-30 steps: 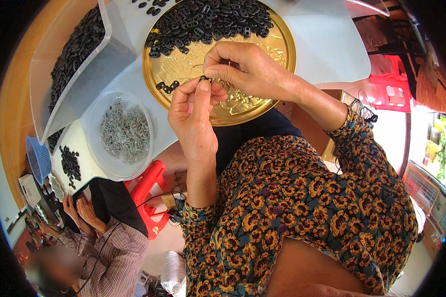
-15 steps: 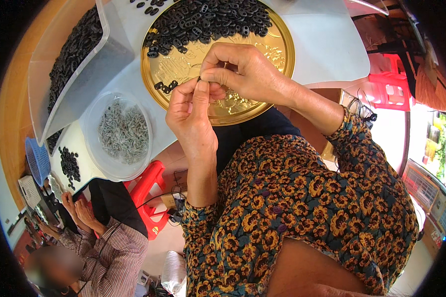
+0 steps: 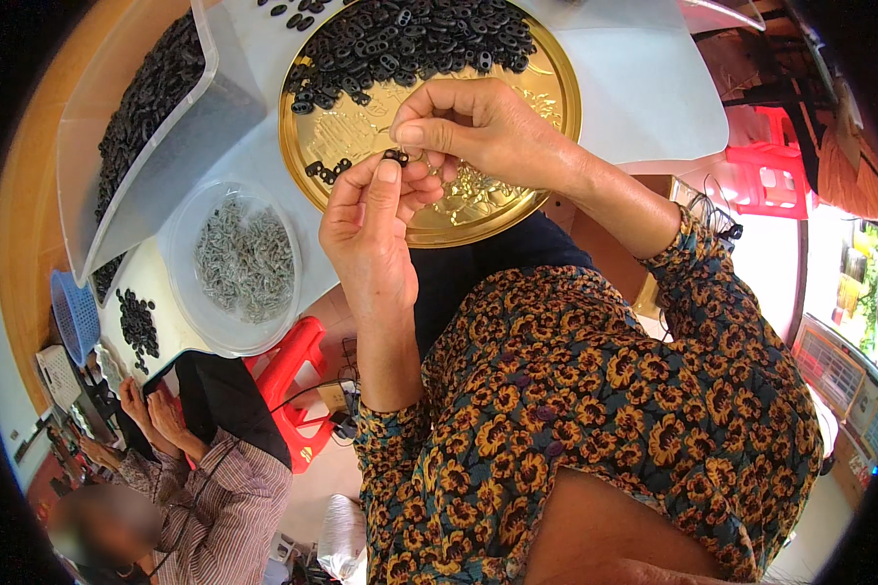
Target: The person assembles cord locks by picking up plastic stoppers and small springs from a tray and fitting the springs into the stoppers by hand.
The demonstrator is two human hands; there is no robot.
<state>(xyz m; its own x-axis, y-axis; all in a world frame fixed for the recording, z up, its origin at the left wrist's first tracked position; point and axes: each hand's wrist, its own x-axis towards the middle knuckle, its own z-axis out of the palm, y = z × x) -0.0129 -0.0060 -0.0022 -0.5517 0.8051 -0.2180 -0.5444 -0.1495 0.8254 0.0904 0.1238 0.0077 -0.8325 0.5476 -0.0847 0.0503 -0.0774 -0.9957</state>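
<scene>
Over the near part of a round gold tray (image 3: 569, 127), my left hand (image 3: 369, 219) pinches a small black two-holed oval piece (image 3: 396, 156) between thumb and fingertips. Close beside it, my right hand (image 3: 493, 127) has its thumb and forefinger pressed together. Whatever lies between those fingertips is too small to make out. A large heap of similar black pieces (image 3: 410, 44) covers the tray's far side. Several more black pieces (image 3: 328, 172) lie in a small group on the tray, left of my left hand.
A clear round tub (image 3: 290, 253) of small grey metal parts (image 3: 244, 261) stands left of the tray. Behind it, a translucent bin (image 3: 171, 185) holds many black pieces. Loose black pieces (image 3: 138, 327) lie nearer another person (image 3: 215, 497). A red stool (image 3: 307, 356) stands below.
My hands have drawn slightly apart, and the left has shifted a little left. The black piece between its fingertips now shows plainly.
</scene>
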